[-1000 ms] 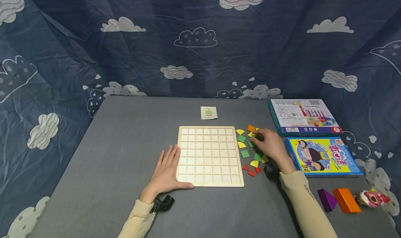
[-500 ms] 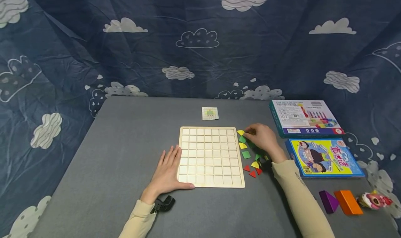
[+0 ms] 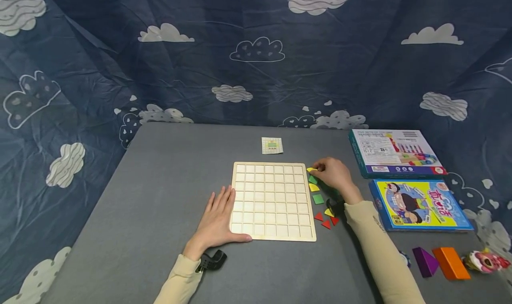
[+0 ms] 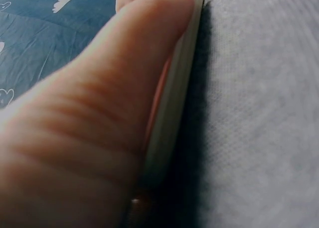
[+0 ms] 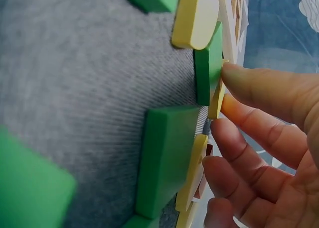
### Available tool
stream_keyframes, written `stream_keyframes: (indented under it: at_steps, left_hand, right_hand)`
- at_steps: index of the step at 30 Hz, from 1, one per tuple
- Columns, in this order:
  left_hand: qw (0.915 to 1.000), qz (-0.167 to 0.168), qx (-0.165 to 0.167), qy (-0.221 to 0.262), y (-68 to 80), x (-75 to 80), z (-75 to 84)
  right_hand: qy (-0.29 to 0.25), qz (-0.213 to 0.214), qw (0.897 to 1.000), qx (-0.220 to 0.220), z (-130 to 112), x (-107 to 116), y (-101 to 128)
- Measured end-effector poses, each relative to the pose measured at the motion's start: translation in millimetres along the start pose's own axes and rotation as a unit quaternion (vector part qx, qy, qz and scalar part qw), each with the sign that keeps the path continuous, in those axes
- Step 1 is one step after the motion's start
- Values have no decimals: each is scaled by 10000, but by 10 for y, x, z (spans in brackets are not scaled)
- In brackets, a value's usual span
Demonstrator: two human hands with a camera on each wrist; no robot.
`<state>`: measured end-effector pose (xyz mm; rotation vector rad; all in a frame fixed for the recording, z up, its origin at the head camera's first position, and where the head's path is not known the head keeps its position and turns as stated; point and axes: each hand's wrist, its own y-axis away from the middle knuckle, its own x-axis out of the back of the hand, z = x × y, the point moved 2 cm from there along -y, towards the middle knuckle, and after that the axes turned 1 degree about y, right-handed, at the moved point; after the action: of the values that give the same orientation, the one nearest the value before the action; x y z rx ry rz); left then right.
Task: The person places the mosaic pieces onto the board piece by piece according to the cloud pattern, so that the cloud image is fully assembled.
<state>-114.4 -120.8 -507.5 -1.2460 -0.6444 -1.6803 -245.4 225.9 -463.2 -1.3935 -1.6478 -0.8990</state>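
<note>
My left hand (image 3: 216,219) rests at the near left corner of a square wooden grid board (image 3: 274,202), fingers spread straight along its left side and thumb along the near edge. Its thumb (image 4: 134,49) lies against the board's side in the left wrist view. Beyond the board's right edge, my right hand (image 3: 335,176) pinches a yellow rounded tile (image 5: 217,101) between thumb and index finger. That tile (image 3: 310,170) still lies low by the table, next to a green square tile (image 5: 209,63). Several green and yellow tiles under the right hand are partly hidden in the head view.
Red triangle tiles (image 3: 326,224) lie near the board's lower right. A small pattern card (image 3: 272,146) lies behind the board. Two boxes, one white (image 3: 396,150) and one blue and yellow (image 3: 420,206), stand right. Purple (image 3: 425,262) and orange (image 3: 452,263) blocks and a figurine (image 3: 486,261) sit nearer.
My right hand has moved left and slightly away across the tiles, to the yellow tile by the board's far right corner. The left hand keeps its place; the head view has shifted slightly.
</note>
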Motion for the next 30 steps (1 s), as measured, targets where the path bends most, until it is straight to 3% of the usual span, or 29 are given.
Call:
stream_keyframes:
  at_steps: [7,15,24,30]
  left_hand:
    - [10000,-1,47,-3,13,6,-10]
    - [10000,-39,54,-18,-4,-14,-8]
    - [10000,13,67,52,1,-16,-5]
    - [9999,-25,80,55,1,-12,4]
  right_hand:
    - [-153,-190,9992,-309,-31,8,-28]
    - [-489,-266,9978,-360,-7,5,-41]
    - [-759,190,9966,-259,21,13,27]
    - [-1045,442,9934,-177,-97,10,89]
